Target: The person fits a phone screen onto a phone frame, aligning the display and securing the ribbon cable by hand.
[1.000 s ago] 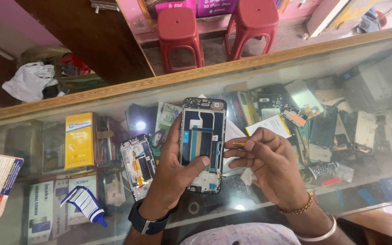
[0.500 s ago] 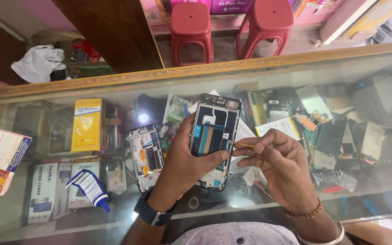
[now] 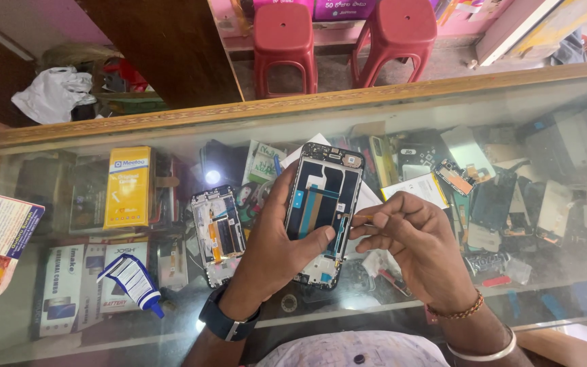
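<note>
phone frame (image 3: 323,212) in left hand (image 3: 273,251); right hand (image 3: 419,248) pinches (perhaps) a thin tool (image 3: 363,217).

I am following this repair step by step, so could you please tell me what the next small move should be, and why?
Probably a slight push of the thin tool further along the right edge of the opened phone frame. The right hand pinches the tool with its tip at that edge, and the left hand grips the frame upright above the glass counter, thumb across its face, steady enough for it.

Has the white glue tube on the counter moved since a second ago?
No. The white glue tube lies in the same spot, just below the yellow box in view.
</note>
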